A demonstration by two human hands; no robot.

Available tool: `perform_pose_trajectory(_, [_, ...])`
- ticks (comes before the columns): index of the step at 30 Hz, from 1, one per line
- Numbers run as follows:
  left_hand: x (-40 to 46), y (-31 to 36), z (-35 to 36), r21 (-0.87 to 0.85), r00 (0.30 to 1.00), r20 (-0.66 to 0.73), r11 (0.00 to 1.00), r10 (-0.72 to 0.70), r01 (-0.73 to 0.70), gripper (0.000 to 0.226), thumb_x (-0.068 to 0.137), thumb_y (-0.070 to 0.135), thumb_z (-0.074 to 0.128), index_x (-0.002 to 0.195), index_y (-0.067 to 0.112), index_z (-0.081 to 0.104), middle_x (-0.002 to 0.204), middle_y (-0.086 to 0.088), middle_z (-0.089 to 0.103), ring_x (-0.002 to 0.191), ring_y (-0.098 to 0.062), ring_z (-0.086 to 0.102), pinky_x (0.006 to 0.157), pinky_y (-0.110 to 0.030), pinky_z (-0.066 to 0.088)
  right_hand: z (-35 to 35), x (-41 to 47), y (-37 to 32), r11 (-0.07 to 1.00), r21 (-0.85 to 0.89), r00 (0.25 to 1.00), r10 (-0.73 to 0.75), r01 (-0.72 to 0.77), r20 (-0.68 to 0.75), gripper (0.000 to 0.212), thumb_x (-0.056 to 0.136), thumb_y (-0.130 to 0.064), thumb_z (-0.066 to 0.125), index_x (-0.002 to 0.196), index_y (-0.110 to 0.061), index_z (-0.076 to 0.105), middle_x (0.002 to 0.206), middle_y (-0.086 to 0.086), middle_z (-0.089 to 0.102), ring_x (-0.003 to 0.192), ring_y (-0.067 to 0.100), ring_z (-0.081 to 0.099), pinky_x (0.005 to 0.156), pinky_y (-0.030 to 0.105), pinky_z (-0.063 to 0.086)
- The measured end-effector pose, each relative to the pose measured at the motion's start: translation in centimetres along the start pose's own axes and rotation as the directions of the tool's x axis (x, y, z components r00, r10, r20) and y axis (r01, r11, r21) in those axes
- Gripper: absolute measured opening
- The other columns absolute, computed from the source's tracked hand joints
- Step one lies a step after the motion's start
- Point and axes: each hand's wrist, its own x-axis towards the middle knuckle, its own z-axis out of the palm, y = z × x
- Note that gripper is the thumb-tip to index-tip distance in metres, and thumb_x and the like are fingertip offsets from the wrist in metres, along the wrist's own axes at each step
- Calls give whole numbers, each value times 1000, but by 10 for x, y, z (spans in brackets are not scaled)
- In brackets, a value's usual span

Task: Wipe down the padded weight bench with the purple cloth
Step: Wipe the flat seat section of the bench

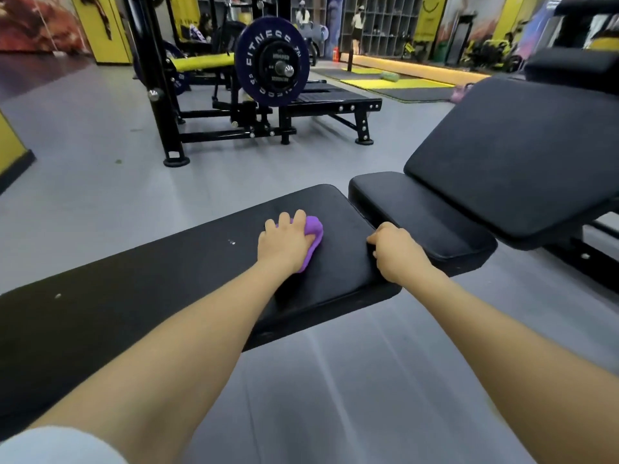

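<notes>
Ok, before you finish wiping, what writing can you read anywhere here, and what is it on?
"FITNESS" around the rim of the weight plate, with more letters after it that are cut off or blurred.
Small print on the plate hub: too small to read.
Padded bench and purple cloth: no text.

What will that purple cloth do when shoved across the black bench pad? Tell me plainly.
The purple cloth looks soft and floppy: it is bunched under the left hand, so it will likely crumple rather than slide flat. It seems light. On the smooth bench pad it should glide easily. The right hand rests at the pad's edge.
</notes>
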Motion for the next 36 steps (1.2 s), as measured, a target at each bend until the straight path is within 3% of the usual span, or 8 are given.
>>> perform_pose_trajectory(6, [-54,-30,-5,-14,979,49,980,198,-198,39,97,41,36,127,16,33,125,-8,41,109,-33,41,79,-37,37,-7,-9,-22,994,-11,994,105,-105,-21,24,92,-2,47,110,-9,61,115,10,47,105,32,49,72,35,40])
perform_pose_trajectory(10, [-32,-34,-8,29,973,50,974,223,-225,40,97,46,34,124,17,35,123,-7,44,108,-32,43,75,-35,35,-3,3,-39,994,6,994,110,-110,-9,23,92,-5,50,112,-11,61,117,9,47,106,31,50,72,36,43])
perform_pose_trajectory(17, [42,-31,-5,0,997,48,999,52,-52,41,97,40,35,132,18,32,131,-9,40,116,-35,40,86,-39,37,0,37,-51,1000,-13,1000,19,-19,22,32,92,-7,52,121,-19,57,122,4,45,115,26,45,72,32,40])
perform_pose_trajectory(24, [-18,-43,-7,44,978,75,979,196,-200,37,98,42,35,127,19,32,124,-6,41,107,-31,41,80,-38,40,-1,37,-48,997,-62,999,-40,42,34,29,93,-6,50,119,-17,57,118,4,46,110,26,46,68,32,37])
perform_pose_trajectory(27, [-3,-39,-8,58,979,37,977,202,-204,40,97,46,35,125,18,34,123,-7,43,106,-32,43,81,-39,41,-2,38,-50,994,-84,997,-68,70,30,28,93,-7,50,119,-16,56,117,4,46,109,26,46,67,31,35])
perform_pose_trajectory(33, [85,-28,0,0,998,49,1000,31,-31,41,97,43,34,129,17,35,130,-12,42,118,-35,40,89,-42,38,-4,44,-51,982,-153,993,-103,110,48,34,91,-8,56,124,-17,53,123,2,48,113,24,48,67,32,37])
perform_pose_trajectory(36, [87,-26,-1,-26,998,56,1000,16,-15,40,98,40,33,129,16,34,130,-12,41,118,-35,38,90,-41,37,-3,44,-49,980,-161,993,-111,117,42,35,92,-8,55,126,-16,53,124,2,48,113,25,47,68,33,38])
